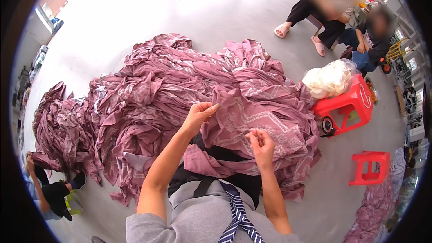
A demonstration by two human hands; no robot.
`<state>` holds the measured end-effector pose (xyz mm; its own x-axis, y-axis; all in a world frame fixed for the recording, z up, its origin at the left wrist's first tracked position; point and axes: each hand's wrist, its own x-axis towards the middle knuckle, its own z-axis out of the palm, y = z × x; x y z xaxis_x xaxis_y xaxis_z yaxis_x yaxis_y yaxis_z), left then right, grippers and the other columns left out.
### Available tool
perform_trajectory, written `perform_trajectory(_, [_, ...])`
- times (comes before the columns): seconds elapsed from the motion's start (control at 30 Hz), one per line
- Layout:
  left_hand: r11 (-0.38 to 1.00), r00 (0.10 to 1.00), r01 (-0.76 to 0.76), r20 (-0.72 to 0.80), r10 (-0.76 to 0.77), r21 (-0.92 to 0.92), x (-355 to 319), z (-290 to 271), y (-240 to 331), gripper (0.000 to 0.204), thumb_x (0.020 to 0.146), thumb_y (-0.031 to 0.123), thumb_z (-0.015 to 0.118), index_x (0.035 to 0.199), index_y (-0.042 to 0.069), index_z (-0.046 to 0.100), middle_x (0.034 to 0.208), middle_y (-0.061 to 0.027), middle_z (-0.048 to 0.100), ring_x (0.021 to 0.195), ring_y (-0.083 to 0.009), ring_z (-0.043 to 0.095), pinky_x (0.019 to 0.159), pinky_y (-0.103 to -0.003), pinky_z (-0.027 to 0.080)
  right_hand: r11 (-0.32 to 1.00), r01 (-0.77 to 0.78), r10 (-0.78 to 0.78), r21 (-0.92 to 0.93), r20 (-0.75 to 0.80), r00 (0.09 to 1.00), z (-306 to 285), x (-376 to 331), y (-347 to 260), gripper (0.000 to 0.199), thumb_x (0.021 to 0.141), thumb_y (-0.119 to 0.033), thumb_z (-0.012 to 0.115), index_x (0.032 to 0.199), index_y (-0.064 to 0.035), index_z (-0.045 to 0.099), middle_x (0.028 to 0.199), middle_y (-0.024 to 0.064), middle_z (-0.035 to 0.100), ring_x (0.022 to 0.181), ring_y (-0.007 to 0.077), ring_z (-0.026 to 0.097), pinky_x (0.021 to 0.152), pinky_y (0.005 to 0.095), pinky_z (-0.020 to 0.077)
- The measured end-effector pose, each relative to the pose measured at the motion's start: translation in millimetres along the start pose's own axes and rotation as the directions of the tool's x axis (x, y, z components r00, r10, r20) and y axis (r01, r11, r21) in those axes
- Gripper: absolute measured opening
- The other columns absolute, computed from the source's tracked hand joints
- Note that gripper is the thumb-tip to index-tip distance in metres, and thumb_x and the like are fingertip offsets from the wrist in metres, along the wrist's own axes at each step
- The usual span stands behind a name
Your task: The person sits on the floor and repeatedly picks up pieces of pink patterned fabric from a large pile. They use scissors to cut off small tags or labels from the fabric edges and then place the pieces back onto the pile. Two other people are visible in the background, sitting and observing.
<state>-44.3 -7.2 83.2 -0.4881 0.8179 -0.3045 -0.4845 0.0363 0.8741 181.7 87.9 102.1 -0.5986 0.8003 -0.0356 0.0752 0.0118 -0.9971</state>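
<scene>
Co-worker, far left: person in dark trousers sits past the heap's left end, near a green stool.
Heap: mauve cloth heap with pale patterning, spread in loose folds over the grey floor; your landmark.
Left hand: your left hand is above the heap's near side, thumb and fingertips pinching the edge of the cloth panel.
Cloth panel: the cloth panel, mauve with pale zigzag bands, lies at the heap's near right side, its left edge lifted in your pinch.
Right hand: your right hand is over the heap's near right part, fingers curled, thumb and fingertips together; you cannot tell whether cloth or thread sits between them.
Right side: red stool just beside the heap, carrying a white bundle in clear plastic.
Beyond: two seated people, past the heap's far right.
Farther right: smaller red stool, apart from the heap; another mauve pile nearer you.
</scene>
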Motion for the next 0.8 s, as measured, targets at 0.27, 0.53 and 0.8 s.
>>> perform_trajectory(0.27, [0.995, 0.999, -0.015, 0.044, 0.019, -0.097, -25.8, 32.1, 13.0, 0.018, 0.091, 0.023, 0.062, 0.085, 0.008, 0.067, 0.071, 0.0082, 0.059, 0.059, -0.0003, 0.050, 0.052, -0.017, 0.037, 0.877, 0.365, -0.367, -0.311, 0.054, 0.928, 52.0, 13.9, -29.6, 0.026, 0.078, -0.006, 0.072, 0.101, -0.0006, 0.059, 0.075, -0.0028, 0.059, 0.058, 0.0052, 0.045, 0.056, 0.0187, 0.0408])
perform_trajectory(0.53, [0.915, 0.912, -0.343, -0.157, 0.378, 0.212, -9.1, 14.3, 3.9, 0.014, 0.090, 0.014, 0.063, 0.089, 0.000, 0.064, 0.075, 0.0067, 0.060, 0.067, -0.0004, 0.050, 0.061, -0.017, 0.041, 0.932, -0.127, 0.150, 0.341, -0.042, 0.988, 15.3, 33.3, -25.2, 0.012, 0.084, -0.005, 0.067, 0.090, -0.0035, 0.058, 0.071, -0.0048, 0.053, 0.055, 0.0015, 0.048, 0.049, 0.0175, 0.0424])
perform_trajectory(0.8, [0.200, 0.451, -0.827, 0.408, 0.794, 0.526, -55.3, 65.5, 24.5, 0.026, 0.070, 0.004, 0.073, 0.093, 0.004, 0.061, 0.096, -0.0105, 0.061, 0.092, -0.0299, 0.059, 0.081, -0.037, 0.049, 0.913, -0.108, 0.135, 0.394, -0.042, 0.990, 13.7, 48.3, -42.3, 0.012, 0.084, -0.005, 0.067, 0.090, -0.0054, 0.056, 0.067, -0.0080, 0.049, 0.050, -0.0012, 0.038, 0.043, 0.0158, 0.0293])
